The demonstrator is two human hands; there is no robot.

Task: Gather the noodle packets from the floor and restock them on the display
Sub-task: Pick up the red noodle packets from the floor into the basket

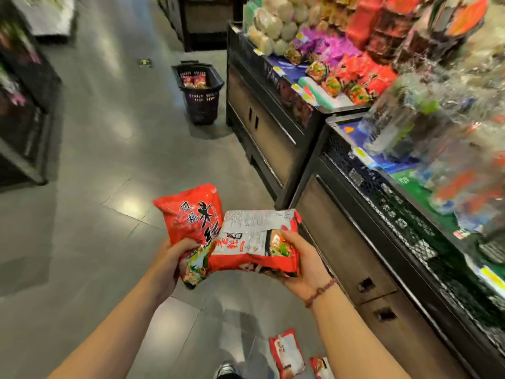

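Head view: the stocked black display [355,242] on the right is blurred. Two red-edged plastic packets [287,356] lie on the near grey floor, cut off at the frame edge. The left hand [169,263] grips a red noodle packet with black characters [191,214]. The right hand [303,263] clamps a red-and-white noodle packet [254,236], which overlaps the first.

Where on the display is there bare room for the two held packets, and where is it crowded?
Bare blue liner lies between the front rail and the purple packets. A green strip is open between the mesh rail and the clear-wrapped stacks. Further back, red packets are piled tightly.
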